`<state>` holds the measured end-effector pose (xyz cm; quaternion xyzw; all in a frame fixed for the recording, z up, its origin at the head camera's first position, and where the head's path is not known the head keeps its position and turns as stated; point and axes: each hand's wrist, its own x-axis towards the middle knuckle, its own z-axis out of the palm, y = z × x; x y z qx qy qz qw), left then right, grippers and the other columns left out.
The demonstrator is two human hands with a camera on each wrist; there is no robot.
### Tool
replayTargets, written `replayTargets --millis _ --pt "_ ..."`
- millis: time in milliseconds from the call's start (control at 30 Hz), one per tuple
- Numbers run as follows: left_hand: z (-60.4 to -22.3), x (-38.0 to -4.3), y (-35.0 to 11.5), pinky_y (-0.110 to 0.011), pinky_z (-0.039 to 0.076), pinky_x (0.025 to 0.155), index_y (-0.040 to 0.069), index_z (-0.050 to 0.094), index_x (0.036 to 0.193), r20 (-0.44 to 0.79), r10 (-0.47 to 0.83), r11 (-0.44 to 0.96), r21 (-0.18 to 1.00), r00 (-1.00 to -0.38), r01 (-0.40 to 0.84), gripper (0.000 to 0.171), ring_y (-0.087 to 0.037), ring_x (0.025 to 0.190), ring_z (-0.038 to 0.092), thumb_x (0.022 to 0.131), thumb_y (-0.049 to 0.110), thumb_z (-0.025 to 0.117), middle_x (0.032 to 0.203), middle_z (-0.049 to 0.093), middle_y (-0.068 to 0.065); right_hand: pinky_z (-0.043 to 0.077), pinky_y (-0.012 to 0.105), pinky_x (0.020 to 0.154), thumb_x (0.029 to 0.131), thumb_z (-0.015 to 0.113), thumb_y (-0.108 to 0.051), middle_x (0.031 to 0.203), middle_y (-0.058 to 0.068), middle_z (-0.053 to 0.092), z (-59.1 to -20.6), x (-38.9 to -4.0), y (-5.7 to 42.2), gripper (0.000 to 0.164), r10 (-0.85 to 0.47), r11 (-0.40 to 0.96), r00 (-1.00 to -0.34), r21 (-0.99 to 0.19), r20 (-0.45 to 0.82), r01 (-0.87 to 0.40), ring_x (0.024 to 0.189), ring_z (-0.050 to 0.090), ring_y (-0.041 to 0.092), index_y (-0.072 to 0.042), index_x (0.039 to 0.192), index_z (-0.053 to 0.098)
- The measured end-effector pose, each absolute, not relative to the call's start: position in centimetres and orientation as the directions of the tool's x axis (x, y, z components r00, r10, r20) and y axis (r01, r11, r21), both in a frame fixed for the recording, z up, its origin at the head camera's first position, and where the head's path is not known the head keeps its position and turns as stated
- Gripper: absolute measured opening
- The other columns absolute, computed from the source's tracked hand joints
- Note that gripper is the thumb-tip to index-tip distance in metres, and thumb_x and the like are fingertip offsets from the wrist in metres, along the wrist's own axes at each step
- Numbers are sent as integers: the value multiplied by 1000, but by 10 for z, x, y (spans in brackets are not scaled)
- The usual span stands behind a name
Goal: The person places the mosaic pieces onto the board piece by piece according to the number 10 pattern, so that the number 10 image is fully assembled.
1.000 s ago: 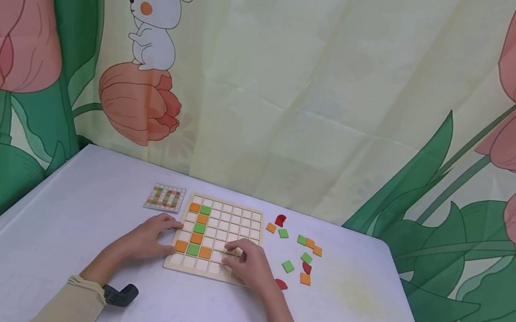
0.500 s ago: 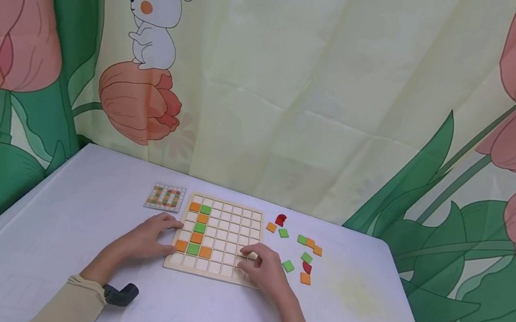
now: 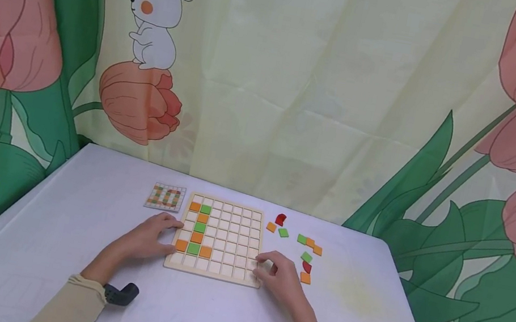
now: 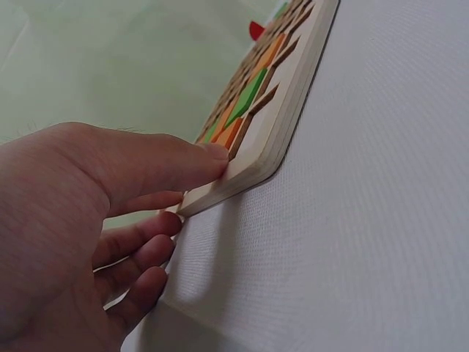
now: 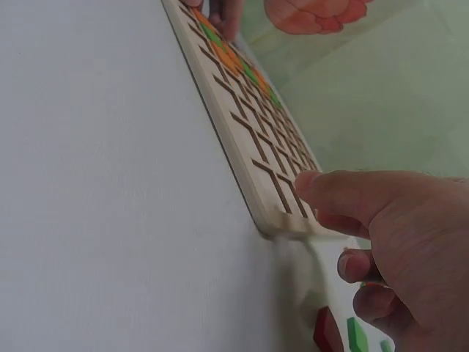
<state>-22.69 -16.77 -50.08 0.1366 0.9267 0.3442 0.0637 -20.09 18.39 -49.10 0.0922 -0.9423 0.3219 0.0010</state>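
A square wooden grid board lies flat on the table. Orange tiles and green tiles sit in cells toward its left side, forming a column with a few beside it. My left hand rests along the left edge, the thumb on the rim near a corner and the other fingers spread beside the edge. At the right edge is my right hand, bent thumb and forefinger apart; in the right wrist view its thumb overlaps the board's corner cells. Nothing shows between its fingers.
Right of the board lie loose pieces, among them a red curved piece, an orange tile and a green tile. A small printed pattern card lies at the upper left. A printed curtain hangs behind the table.
My right hand has slid rightward from over the board to its right edge, and now covers a loose green tile and a red piece seen earlier. My left hand has stayed put.
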Motion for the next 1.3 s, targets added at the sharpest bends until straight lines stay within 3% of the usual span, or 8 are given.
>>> replayTargets --millis 533,833,1300 --pt "-501 -227 -168 -57 40 106 14 55 136 -18 297 723 658 -955 212 60 -36 131 43 81 24 76 139 47 -13 48 18 60 79 80 -23 95 -9 66 -501 -189 220 26 -82 793 -996 -603 47 -94 73 51 12 -26 102 71" --pt "-502 -228 -167 -57 40 105 15 55 136 -28 291 732 650 -956 204 60 -37 131 44 81 25 77 139 47 -13 44 18 56 76 82 -22 92 -9 65 -501 -182 234 27 -57 820 -997 -567 56 -78 67 49 11 -25 101 71" --pt "-502 -227 -169 -58 40 105 14 56 135 -17 303 720 659 -953 217 58 -36 130 44 82 25 75 137 48 -14 42 21 59 75 83 -23 87 -7 62 -499 -182 239 26 -2 847 -1000 -532 6 -5 74 48 13 -22 99 73"
